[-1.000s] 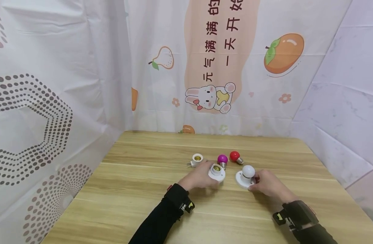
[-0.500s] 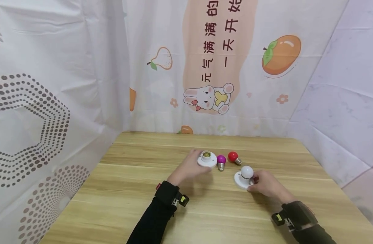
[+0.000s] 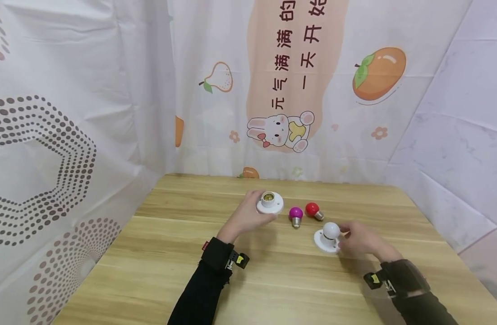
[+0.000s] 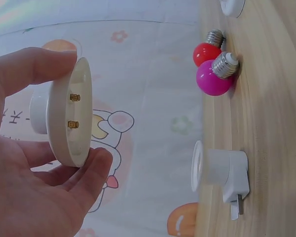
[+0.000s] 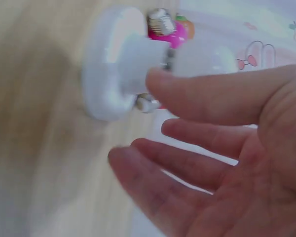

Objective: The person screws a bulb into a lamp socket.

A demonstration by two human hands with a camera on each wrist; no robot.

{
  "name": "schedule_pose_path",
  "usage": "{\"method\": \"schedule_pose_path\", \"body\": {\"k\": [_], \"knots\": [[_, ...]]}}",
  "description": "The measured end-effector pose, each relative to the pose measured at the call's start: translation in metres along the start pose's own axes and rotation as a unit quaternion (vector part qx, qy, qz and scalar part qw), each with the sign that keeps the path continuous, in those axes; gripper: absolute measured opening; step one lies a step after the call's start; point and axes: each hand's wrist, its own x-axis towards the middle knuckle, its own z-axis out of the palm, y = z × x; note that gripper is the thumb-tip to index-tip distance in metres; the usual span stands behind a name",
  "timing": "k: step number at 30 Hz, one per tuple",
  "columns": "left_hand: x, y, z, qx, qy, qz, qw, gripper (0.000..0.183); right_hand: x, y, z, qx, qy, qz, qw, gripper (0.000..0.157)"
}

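My left hand point(image 3: 247, 215) grips a round white lamp holder point(image 3: 273, 206) by its rim, up off the table, socket opening upward. In the left wrist view the thumb and fingers hold opposite edges of its base, and two brass contacts show underneath. My right hand point(image 3: 360, 240) is beside a second white lamp holder point(image 3: 324, 244) that stands on the table with a white bulb point(image 3: 331, 230) in it. Its fingers are loosely spread in the right wrist view, the thumb overlapping the bulb's neck there. A white plug-in socket point(image 4: 221, 170) lies below the left hand, hidden in the head view.
A purple bulb point(image 3: 296, 214) and a red bulb point(image 3: 313, 209) lie on the wooden table point(image 3: 183, 253) between and behind the two hands. A printed white curtain point(image 3: 216, 117) hangs behind the table's far edge.
My left hand has lifted the lamp holder and carried it left and away from me, over the plug-in socket. My right hand has loosened from the base of the standing lamp holder.
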Motion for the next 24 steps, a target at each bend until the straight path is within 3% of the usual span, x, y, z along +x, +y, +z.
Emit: {"method": "schedule_pose_path", "body": {"k": [10,15,24], "knots": [[-0.001,-0.003,-0.012,0.018,0.019,-0.001,0.9997,0.081,0.016,-0.03,-0.036,-0.061,-0.009,0.009,0.998,0.051],[0.001,-0.004,-0.018,0.009,0.029,-0.002,0.9995,0.081,0.031,-0.044,-0.047,-0.092,0.009,0.009,0.996,0.048],[0.0,-0.005,-0.023,0.001,0.032,-0.001,0.9995,0.08,0.063,-0.046,-0.052,-0.078,0.021,-0.048,0.996,0.045]]}}
